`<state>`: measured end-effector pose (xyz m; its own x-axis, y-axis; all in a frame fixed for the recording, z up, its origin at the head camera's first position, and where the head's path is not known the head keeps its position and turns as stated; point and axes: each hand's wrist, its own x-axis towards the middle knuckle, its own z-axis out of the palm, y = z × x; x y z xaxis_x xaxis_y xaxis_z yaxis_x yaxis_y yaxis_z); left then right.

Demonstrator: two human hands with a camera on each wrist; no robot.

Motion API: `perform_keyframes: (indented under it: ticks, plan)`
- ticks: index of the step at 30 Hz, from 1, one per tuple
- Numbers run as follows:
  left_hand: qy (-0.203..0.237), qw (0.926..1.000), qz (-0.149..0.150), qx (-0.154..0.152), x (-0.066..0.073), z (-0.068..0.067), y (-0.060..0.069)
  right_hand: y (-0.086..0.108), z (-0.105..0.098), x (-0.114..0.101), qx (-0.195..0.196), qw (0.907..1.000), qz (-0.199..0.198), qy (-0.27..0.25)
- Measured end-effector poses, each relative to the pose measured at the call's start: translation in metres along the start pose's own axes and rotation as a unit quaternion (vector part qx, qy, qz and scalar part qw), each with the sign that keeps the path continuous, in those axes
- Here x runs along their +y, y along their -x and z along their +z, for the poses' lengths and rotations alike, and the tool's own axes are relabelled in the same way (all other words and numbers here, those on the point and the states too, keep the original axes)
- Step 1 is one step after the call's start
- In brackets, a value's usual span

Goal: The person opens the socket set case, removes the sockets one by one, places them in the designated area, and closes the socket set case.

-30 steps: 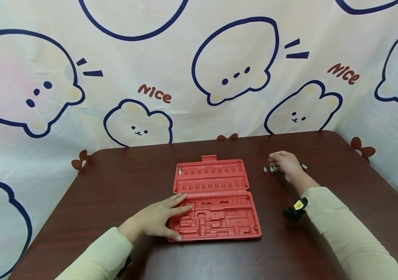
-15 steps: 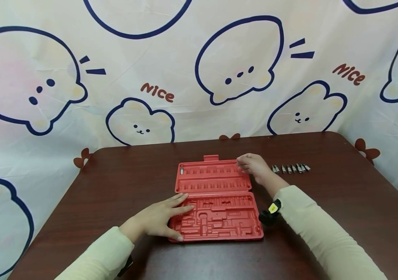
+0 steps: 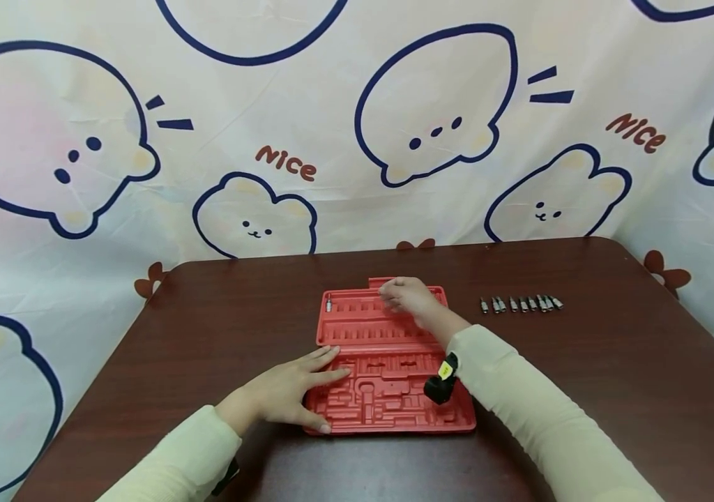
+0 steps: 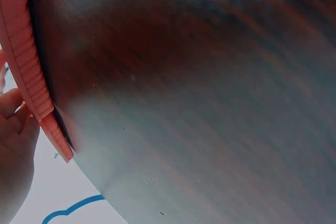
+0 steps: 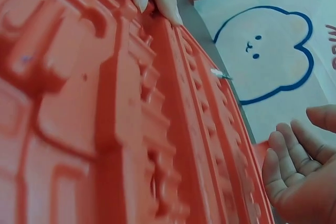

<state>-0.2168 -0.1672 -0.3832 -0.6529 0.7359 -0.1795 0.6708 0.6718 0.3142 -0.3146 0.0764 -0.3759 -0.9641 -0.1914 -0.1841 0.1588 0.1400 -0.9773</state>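
Observation:
An opened red plastic tool case with moulded slots lies on the table. My left hand rests on its lower left side, fingers spread and straight over the edge. My right hand hovers above the upper half, its fingers loosely bent. In the right wrist view that same right hand has its thumb apart from the fingers, with nothing seen between them. One small metal bit stands in the far left slot of the upper half. Several similar metal bits lie in a row right of the case.
The dark brown wooden table reaches back to a cartoon-printed cloth. A black wrist camera on the right wrist overlaps the case's lower half in the head view.
My right hand has moved left from the row of metal bits to above the case's upper half, uncovering the row. My left hand has kept its place on the case.

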Motion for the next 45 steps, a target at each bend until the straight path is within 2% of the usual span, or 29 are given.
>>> perform_keyframes:
  ticks: [6,14,21,27,32,33,36,39,40,42,43,45]
  plan:
    - [-0.004,1.0,-0.003,0.005,-0.001,-0.001,-0.001,-0.014,0.016,-0.003,-0.044,0.998,-0.013,0.043]
    - [-0.004,1.0,-0.007,0.003,-0.004,0.0,0.0,-0.032,0.038,-0.001,-0.072,0.9909,-0.019,0.112]
    - [0.006,0.9999,-0.01,0.0,-0.003,0.001,0.001,-0.044,0.054,-0.002,-0.066,0.9789,-0.048,0.187]
    - [0.004,1.0,-0.002,0.003,-0.003,0.002,0.002,-0.047,0.065,0.0,-0.083,0.9682,-0.067,0.226]
    - [0.007,1.0,-0.001,0.002,-0.003,0.002,0.002,-0.051,0.072,0.001,-0.075,0.9618,-0.064,0.256]
    - [0.008,1.0,-0.002,0.002,-0.003,0.002,0.002,-0.056,0.073,0.005,-0.071,0.959,-0.079,0.263]
    - [0.01,0.9999,-0.004,0.002,-0.002,0.002,0.002,-0.083,0.078,0.024,-0.058,0.9503,-0.084,0.294]
    - [0.007,1.0,-0.001,0.004,-0.002,0.002,0.001,-0.088,0.082,0.025,-0.054,0.9419,-0.077,0.322]
    - [0.007,1.0,0.0,0.004,-0.002,0.002,0.001,-0.085,0.084,0.021,-0.055,0.9414,-0.057,0.328]
    - [0.003,1.0,0.003,0.005,-0.003,0.002,0.0,-0.071,0.083,0.009,-0.057,0.9443,-0.051,0.32]
    - [0.003,1.0,0.003,0.005,-0.003,0.002,0.0,-0.061,0.083,0.001,-0.055,0.9475,-0.041,0.312]
    - [0.002,1.0,0.003,0.005,-0.003,0.003,0.0,-0.057,0.082,0.001,-0.048,0.9561,-0.05,0.285]
